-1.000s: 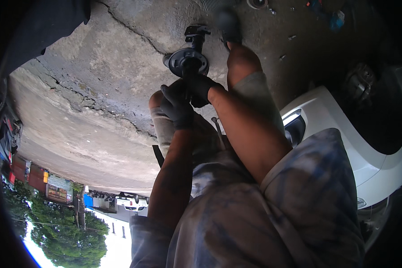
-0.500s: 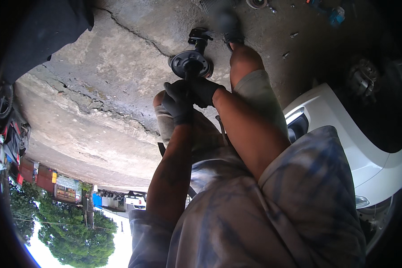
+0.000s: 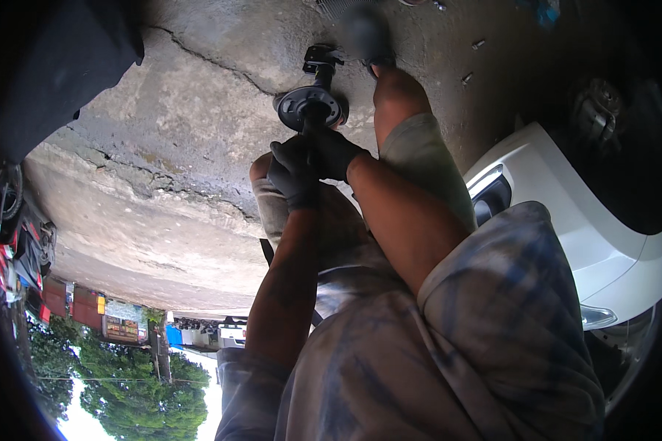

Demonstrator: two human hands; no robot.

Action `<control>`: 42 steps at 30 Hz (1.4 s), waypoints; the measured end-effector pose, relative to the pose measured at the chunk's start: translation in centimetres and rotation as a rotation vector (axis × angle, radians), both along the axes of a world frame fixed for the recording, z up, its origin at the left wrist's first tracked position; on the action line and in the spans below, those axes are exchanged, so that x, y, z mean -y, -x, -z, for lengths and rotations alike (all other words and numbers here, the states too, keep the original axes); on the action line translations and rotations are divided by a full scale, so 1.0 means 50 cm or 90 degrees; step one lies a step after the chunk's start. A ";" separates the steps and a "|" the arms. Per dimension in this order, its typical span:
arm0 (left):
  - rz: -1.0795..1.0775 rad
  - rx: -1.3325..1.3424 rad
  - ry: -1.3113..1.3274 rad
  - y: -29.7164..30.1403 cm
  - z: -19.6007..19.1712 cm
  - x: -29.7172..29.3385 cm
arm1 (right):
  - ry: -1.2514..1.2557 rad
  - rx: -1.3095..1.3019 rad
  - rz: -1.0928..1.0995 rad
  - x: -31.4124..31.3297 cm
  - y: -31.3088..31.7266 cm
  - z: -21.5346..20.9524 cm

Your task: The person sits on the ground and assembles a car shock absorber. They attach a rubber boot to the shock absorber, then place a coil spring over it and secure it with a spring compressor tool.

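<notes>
1. Right hand (image 3: 335,153), in black, curls around the near end of a black car part (image 3: 312,99) with a round plate (image 3: 290,109).
2. Left hand (image 3: 293,173) is bent close beside the right one, on its left; I cannot tell what it holds.
3. The car part points far, over the gray floor (image 3: 206,110), left of the right knee (image 3: 402,95).
4. A white car (image 3: 566,206) is on the right.
</notes>
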State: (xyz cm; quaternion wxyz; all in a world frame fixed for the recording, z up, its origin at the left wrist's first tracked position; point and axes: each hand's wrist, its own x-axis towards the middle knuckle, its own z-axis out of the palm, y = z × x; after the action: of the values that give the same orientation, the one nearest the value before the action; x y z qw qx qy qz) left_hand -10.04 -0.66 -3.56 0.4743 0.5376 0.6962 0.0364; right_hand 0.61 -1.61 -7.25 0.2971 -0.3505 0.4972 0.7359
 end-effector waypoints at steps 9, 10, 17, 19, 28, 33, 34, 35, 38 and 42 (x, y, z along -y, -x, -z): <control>0.022 0.000 0.018 0.014 0.003 -0.002 | -0.058 -0.037 0.090 0.009 0.009 -0.007; 0.050 -0.033 -0.004 0.007 -0.006 -0.003 | -0.059 -0.042 0.098 0.015 0.017 -0.004; 0.071 -0.089 -0.022 0.001 -0.003 -0.014 | -0.088 0.049 0.061 0.042 0.050 0.038; 0.017 -0.089 0.061 -0.006 -0.001 -0.021 | -0.063 0.063 0.039 0.039 0.046 0.028; -0.032 -0.037 0.078 -0.028 0.003 -0.025 | -0.095 0.139 0.016 0.078 0.097 0.083; 0.028 -0.085 0.057 -0.070 -0.022 -0.041 | -0.250 0.165 0.045 0.087 0.077 0.086; 0.000 -0.077 0.087 -0.079 -0.031 -0.045 | -0.365 0.255 -0.006 0.107 0.094 0.093; 0.035 -0.103 0.066 -0.082 -0.037 -0.051 | -0.434 0.297 -0.028 0.110 0.106 0.092; 0.015 -0.093 0.054 -0.075 -0.033 -0.066 | -0.520 0.348 -0.085 0.101 0.113 0.079; -0.185 0.087 0.130 -0.055 -0.027 -0.118 | -0.372 0.323 -0.215 0.002 0.026 0.042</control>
State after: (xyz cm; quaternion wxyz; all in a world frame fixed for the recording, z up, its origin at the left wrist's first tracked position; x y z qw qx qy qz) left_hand -7.30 5.22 -2.20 0.5621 0.3768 0.7329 0.0703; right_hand -0.68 -1.72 -9.35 0.3722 -0.4984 0.1140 0.7746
